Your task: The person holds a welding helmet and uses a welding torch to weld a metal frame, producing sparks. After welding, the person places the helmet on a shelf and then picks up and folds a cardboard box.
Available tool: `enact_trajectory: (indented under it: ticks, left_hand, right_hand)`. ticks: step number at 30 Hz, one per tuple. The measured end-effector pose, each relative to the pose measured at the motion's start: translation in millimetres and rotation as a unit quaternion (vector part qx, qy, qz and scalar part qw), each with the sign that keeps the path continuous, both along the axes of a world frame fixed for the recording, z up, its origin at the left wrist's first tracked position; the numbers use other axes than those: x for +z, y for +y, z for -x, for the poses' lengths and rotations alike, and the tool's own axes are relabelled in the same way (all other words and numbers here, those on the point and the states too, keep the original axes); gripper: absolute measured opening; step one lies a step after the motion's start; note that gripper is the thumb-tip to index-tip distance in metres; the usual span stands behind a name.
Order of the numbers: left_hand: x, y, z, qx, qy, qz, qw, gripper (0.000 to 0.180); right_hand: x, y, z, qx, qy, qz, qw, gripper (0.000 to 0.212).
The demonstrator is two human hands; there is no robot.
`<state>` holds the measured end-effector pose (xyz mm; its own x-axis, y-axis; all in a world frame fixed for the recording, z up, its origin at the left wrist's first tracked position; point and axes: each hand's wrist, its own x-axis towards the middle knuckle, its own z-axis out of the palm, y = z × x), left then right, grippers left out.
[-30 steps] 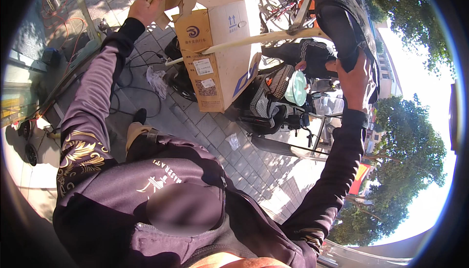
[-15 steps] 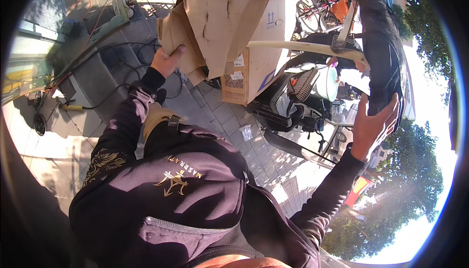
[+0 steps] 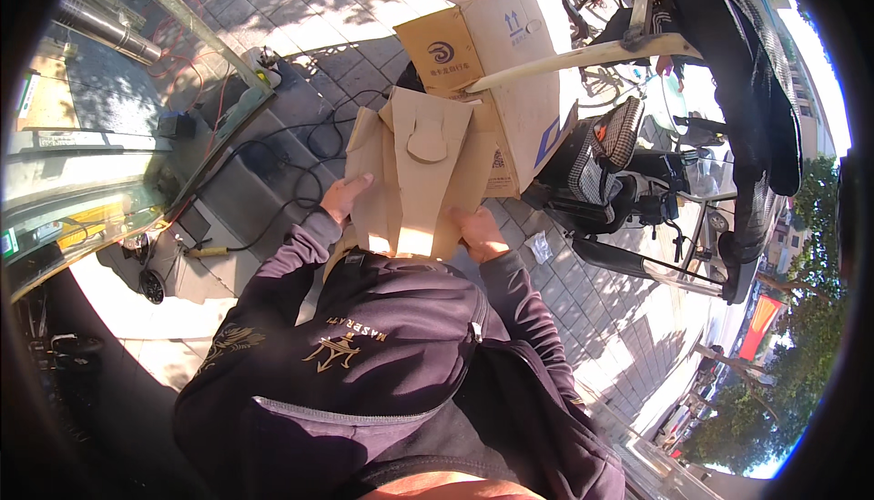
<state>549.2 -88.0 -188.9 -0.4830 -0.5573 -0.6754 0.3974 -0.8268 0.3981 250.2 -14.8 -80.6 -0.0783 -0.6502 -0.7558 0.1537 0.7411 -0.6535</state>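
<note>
A folded piece of brown cardboard with creased flaps stands up close in front of my body. My left hand is closed on its left edge, thumb on the near face. On its lower right edge, my right hand is curled closed round the cardboard; the fingertips are partly hidden. Just beyond it stands a large cardboard box with its top flaps spread and dark printing on the sides.
A pale pole crosses in front of the box to a black padded cover. To the right stands a black scooter-like vehicle with a checkered bag. Black cable loops over a grey step at left.
My right hand has come down from the black cover to the cardboard's right edge. The cardboard has moved nearer my body, away from the large box, with my left hand still on it.
</note>
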Motion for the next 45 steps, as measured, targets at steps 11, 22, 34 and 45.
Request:
enact_trajectory:
  ticks: [11, 22, 34, 45]
  left_hand:
    - [-42, 20, 2, -0.079, -0.108, -0.021, 0.991, 0.051]
    - [-117, 117, -199, -0.074, -0.519, -0.165, 0.835, 0.034]
    - [-48, 155, -161, -0.098, -0.52, 0.036, 0.848, 0.038]
    - [-89, 112, -198, -0.18, -0.554, 0.084, 0.808, 0.045]
  right_hand:
    - [-90, 53, -4, -0.002, -0.002, 0.105, 0.994, 0.026]
    - [-134, 256, 94, -0.383, 0.021, -0.106, 0.918, 0.031]
    - [-306, 275, 154, -0.135, 0.146, -0.088, 0.976, 0.032]
    - [-238, 148, 139, 0.49, 0.389, -0.045, 0.779, 0.032]
